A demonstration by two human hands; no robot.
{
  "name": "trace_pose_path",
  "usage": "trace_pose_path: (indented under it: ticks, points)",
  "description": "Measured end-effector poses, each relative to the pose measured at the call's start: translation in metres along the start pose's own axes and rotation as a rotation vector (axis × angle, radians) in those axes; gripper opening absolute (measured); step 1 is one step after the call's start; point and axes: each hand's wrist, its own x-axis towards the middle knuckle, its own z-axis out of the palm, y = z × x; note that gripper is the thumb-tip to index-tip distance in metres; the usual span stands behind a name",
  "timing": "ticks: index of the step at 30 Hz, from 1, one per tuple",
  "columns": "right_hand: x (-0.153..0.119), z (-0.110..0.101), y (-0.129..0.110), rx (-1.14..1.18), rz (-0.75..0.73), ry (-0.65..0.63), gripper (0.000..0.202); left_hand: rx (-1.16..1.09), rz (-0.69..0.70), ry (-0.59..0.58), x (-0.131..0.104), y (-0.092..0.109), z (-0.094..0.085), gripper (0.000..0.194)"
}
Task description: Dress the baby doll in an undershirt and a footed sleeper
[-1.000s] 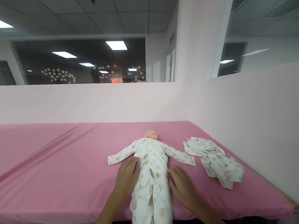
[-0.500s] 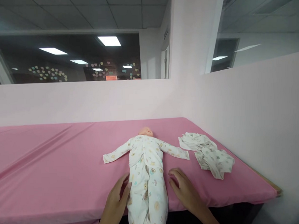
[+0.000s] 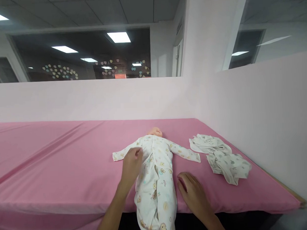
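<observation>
A baby doll (image 3: pixel 156 131) lies on its back on a pink-covered table, dressed in a white printed baby outfit (image 3: pixel 163 155). Both sleeves are spread out sideways, and the legs reach past the near table edge. Over the doll's side, near the sleeve at left, is my left hand (image 3: pixel 131 163). Its fingers are curled in and closed; whether cloth is between them is hidden. My right hand (image 3: pixel 193 191) rests by the leg at right, fingers loosely bent with a gap to the thumb, holding nothing.
Crumpled white printed cloths (image 3: pixel 228 162) lie on the pink table cover (image 3: pixel 69 166) at right. A white wall (image 3: pixel 265 117) borders the table's right side, and another wall (image 3: pixel 92 100) with windows stands behind it.
My left hand has moved up from beside the leg to near the doll's chest, and its fingers have closed. My right hand stays beside the leg. The view has shifted slightly left.
</observation>
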Motion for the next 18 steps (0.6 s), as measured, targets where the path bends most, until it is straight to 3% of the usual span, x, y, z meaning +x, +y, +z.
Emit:
trace_pose_path:
  ticks: [2, 4, 7, 11, 18]
  points:
    - [-0.001, 0.000, -0.001, -0.031, -0.004, 0.013, 0.016, 0.210, 0.021, -0.120, 0.047, 0.020, 0.012, 0.035]
    - [-0.001, 0.000, -0.002, -0.061, -0.008, 0.012, 0.016, 0.268, -0.003, -0.183, 0.088, 0.032, 0.030, 0.030]
    - [-0.002, 0.001, -0.001, -0.100, -0.027, 0.015, 0.016, 0.311, -0.079, -0.269, 0.126, 0.036, 0.057, 0.026]
    - [-0.002, 0.001, -0.002, -0.110, -0.043, 0.019, 0.016, 0.330, -0.127, -0.336, 0.142, 0.032, 0.076, 0.038]
    - [-0.004, 0.004, -0.001, -0.126, -0.029, 0.038, 0.015, 0.336, -0.109, -0.413, 0.152, 0.037, 0.079, 0.032]
